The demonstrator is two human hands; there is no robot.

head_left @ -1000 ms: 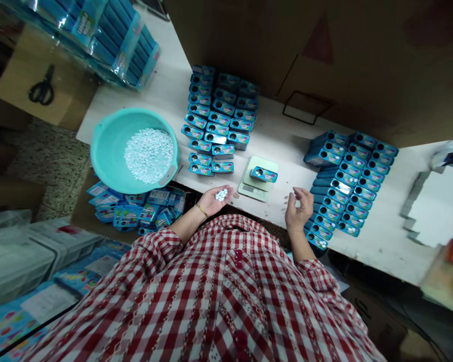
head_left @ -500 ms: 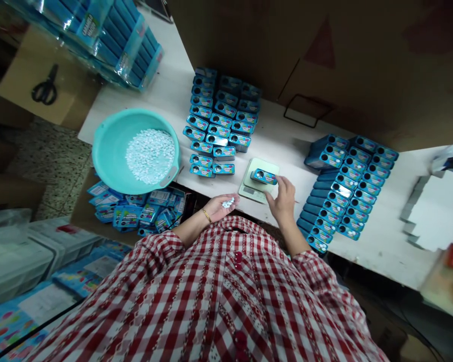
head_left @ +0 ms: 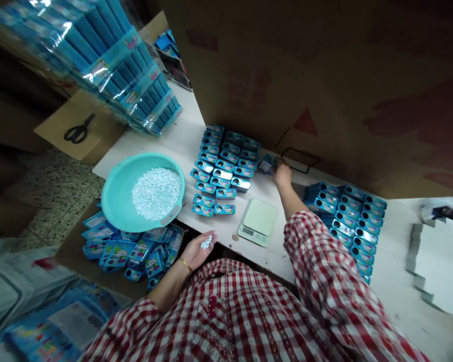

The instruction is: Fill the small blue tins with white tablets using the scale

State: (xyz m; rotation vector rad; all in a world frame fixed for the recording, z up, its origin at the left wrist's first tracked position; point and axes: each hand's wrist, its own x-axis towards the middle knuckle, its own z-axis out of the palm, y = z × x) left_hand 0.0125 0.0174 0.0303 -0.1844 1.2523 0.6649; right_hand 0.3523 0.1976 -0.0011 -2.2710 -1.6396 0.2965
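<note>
1. Tablets (head_left: 206,242), small and white, lie in our left grip (head_left: 197,251), palm up and loosely cupped beneath them; we cannot count them.
2. Ahead, our right grip (head_left: 283,174) is clamped on one end of a tilted blue tin (head_left: 267,164) near the cardboard wall (head_left: 234,90); our fingertips are lost in shadow and the label is unreadable.
3. Between both grips, a scale (head_left: 262,217) sits on the table (head_left: 283,254), its display too small to read.
4. Left of the right grip stand standing tins (head_left: 222,174), the farthest dim; right of it, a second group (head_left: 346,221) is partly hidden by our sleeve (head_left: 320,246).
5. Left of the left grip, a turquoise basin (head_left: 115,193) holds more tablets and covers part of a carton (head_left: 70,254) of blue packs (head_left: 119,254).
6. Beyond the basin from that grip, a wrapped stack (head_left: 117,65) is cut off at the top edge.
</note>
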